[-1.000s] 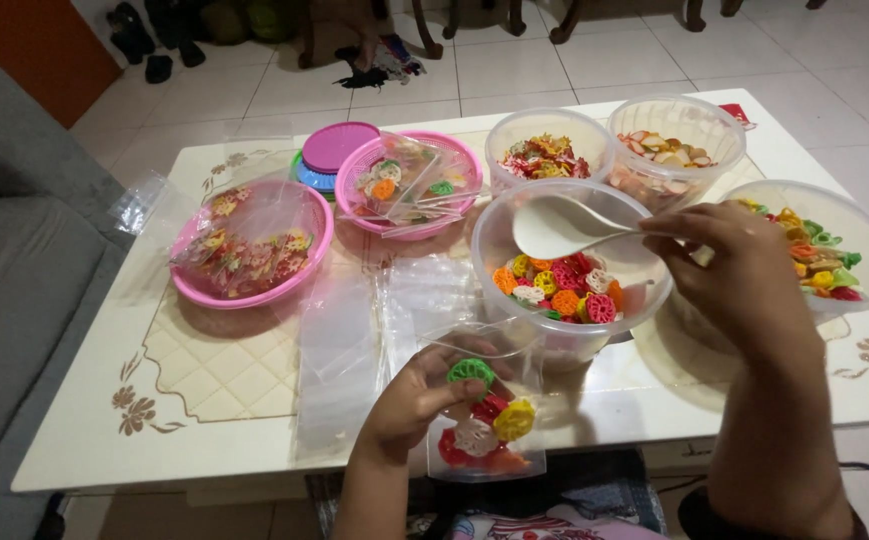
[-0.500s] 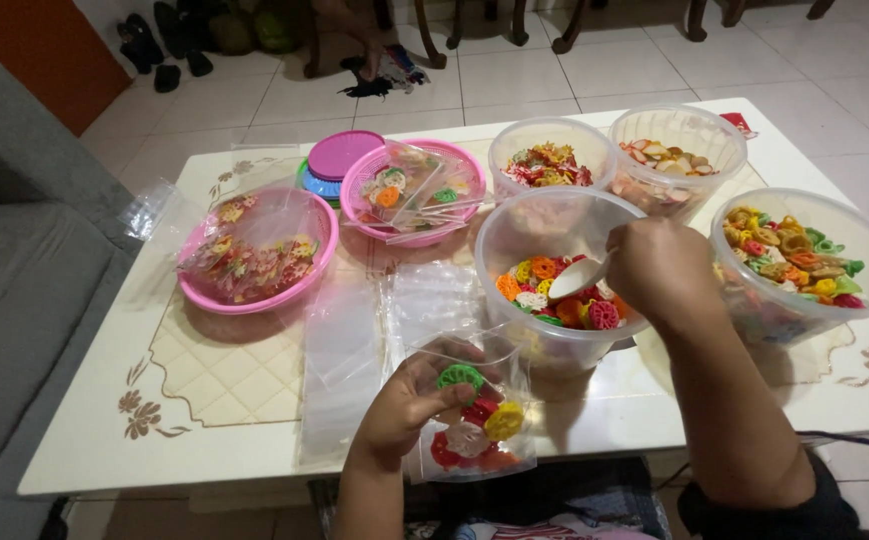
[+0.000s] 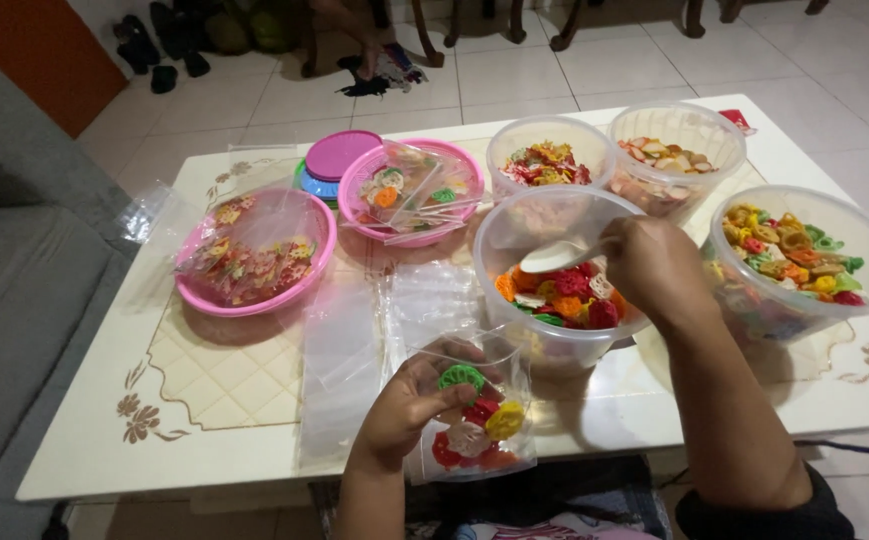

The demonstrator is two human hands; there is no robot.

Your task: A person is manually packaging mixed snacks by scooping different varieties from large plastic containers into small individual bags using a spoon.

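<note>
Left hand (image 3: 409, 400) grip closed on clear bag (image 3: 474, 420) of wheel crackers at tabletop's near edge. Right hand (image 3: 654, 265) grips white spoon (image 3: 552, 258) in clear tub (image 3: 554, 275); handle hidden.

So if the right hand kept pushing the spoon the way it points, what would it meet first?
Probably the colourful wheel-shaped crackers in the clear tub: the right hand aims the white spoon down-left into them, though depth is unclear.

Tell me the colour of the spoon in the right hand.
White; the spoon shows best in the head view.
</note>
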